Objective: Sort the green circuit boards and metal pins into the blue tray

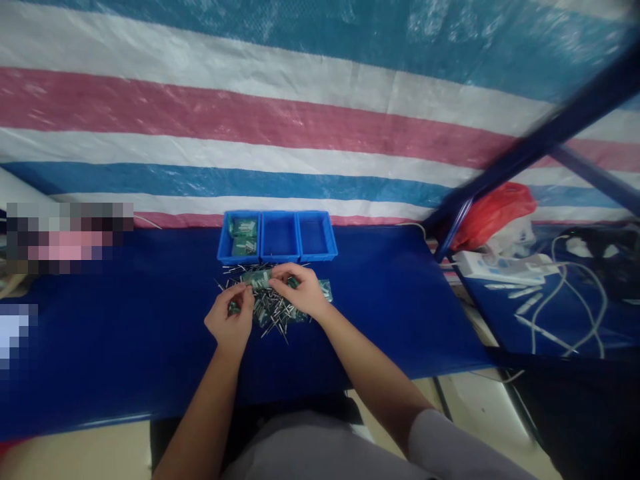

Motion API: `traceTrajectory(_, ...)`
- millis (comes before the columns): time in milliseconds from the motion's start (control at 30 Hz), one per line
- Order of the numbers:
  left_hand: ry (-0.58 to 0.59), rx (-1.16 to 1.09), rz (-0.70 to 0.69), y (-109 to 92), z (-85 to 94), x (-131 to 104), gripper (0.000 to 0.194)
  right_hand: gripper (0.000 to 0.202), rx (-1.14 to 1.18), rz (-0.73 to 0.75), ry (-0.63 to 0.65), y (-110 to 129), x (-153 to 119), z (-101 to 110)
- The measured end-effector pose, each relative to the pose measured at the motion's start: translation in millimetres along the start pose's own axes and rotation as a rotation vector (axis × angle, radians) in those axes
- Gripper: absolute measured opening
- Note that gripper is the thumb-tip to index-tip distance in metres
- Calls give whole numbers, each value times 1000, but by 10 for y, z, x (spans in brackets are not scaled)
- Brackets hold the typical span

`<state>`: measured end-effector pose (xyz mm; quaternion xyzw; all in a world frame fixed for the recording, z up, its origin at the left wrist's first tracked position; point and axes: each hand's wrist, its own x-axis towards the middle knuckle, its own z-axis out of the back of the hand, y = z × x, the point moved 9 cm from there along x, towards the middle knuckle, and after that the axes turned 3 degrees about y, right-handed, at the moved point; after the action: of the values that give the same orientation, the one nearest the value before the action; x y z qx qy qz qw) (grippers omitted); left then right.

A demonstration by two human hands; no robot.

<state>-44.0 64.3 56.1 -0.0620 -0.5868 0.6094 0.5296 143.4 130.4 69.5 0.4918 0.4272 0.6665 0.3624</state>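
My left hand (231, 319) and my right hand (301, 291) are both closed on a small clear greenish plastic packet (258, 277), one at each end. The packet is held just above a loose pile of thin metal pins (278, 315), silver and dark, lying crosswise on the blue table. More greenish packets lie among the pins, and one packet (326, 291) shows to the right of my right hand. Behind the pile stands a blue tray with three compartments (299, 248). Its left compartment holds several packets (245, 237). My hands hide part of the pile.
The blue table (150, 307) runs wide to both sides. A striped plastic sheet (300, 127) hangs behind it. On the right are a dark blue metal frame (530, 143), a red plastic bag (495, 217), a white power strip (493, 265) and loose cables (600, 307).
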Motion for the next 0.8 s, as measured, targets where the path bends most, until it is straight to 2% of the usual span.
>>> traceTrajectory(300, 33, -4, -7, -12, -18, 20, 26, 10, 4, 36, 10, 47, 8, 6)
traceTrajectory(433, 55, 27, -129, -176, -10, 67, 18, 11, -2, 70, -1, 53, 18, 23)
traceTrajectory(567, 41, 27, -198, -288, 22, 97, 10, 11, 7, -3, -1, -1, 21, 36)
traceTrajectory(800, 87, -5, -101, -87, -27, 36, 18, 14, 63, -47, 3, -6, 5, 36)
